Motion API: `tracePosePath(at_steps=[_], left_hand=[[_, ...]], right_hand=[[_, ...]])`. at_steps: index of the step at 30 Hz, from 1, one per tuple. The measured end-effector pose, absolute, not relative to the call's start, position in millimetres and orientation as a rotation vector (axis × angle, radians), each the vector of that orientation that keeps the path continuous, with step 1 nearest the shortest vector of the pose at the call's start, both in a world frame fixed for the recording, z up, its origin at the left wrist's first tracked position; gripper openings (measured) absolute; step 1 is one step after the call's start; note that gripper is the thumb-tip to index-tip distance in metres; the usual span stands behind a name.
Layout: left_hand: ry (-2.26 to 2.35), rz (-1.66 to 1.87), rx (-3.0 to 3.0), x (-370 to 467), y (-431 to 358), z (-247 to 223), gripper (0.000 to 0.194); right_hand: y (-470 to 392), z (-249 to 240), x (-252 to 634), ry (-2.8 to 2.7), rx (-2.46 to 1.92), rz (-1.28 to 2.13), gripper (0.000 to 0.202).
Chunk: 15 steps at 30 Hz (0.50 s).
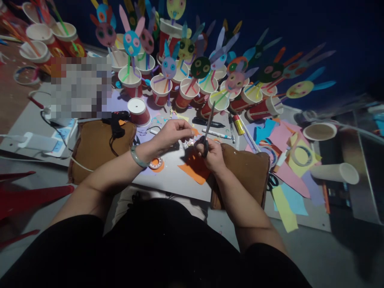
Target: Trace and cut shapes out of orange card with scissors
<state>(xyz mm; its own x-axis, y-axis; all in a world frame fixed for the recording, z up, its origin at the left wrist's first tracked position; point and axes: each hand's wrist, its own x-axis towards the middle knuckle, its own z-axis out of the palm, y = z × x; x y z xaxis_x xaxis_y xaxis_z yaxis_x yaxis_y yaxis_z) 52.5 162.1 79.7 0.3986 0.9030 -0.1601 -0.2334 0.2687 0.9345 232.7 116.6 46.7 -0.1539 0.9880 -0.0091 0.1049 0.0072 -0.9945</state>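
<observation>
My right hand (213, 155) is closed around the handles of dark scissors (209, 130), whose blades point up and away from me. To its left, my left hand (175, 134) has its fingers pinched together; what they hold is too small to make out. A small orange piece (196, 131) shows just beyond those fingertips. Below my right hand, an orange paper sheet (196, 171) lies partly in shadow on the white table (174, 182). A roll of tape (155, 163) sits under my left wrist, on an orange paper round.
Red paper cups (160, 92) with paper rabbit heads (132, 43) on straws stand across the back. Brown cushions (99, 148) flank the work area. Coloured paper (291, 140) and tape (301, 155) lie right; a power strip (64, 138) and glue gun (117, 127) lie left.
</observation>
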Motion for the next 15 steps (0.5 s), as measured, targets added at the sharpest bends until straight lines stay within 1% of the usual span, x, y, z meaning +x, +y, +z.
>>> tracePosePath(at_steps=[5,12,15], left_hand=[[0.823,0.705,1.143,52,160,77,0.022],[0.835,0.681,1.256,54,163,68,0.01],[0.833,0.688,1.265,54,163,69,0.009]], right_hand=[[121,41,237,-1.266,-1.24,1.203,0.036],[120,47,233,-1.239,-1.251,1.248,0.036],[120,48,232,-1.214,-1.242,1.253,0.035]])
